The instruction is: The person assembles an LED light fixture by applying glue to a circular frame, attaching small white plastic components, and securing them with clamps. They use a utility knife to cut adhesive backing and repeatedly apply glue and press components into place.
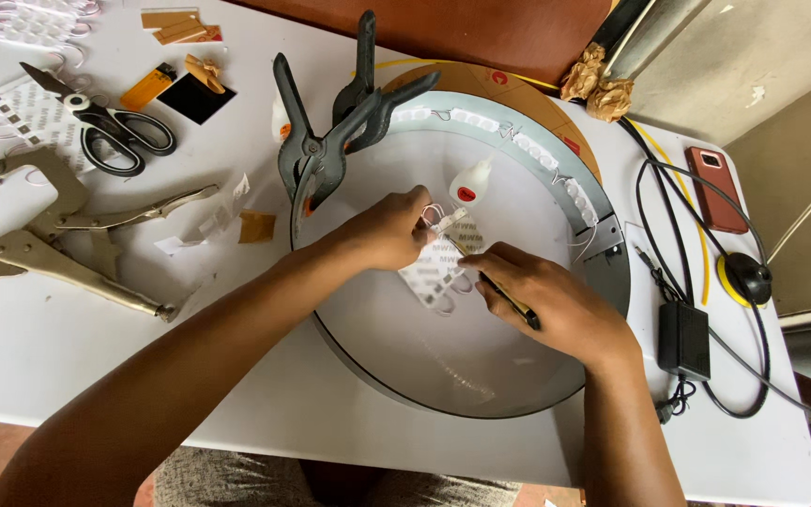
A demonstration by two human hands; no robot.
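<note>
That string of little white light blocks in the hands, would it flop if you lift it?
Probably floppy: the string of LED modules hangs in a loose chain on thin wires between the left hand and right hand. Each block looks small, so likely light. The wires seem easily tangled.

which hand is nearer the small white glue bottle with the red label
Left. The left hand lies just left of and below the small white glue bottle with the red label; the right hand sits farther below it, toward the person.
</note>
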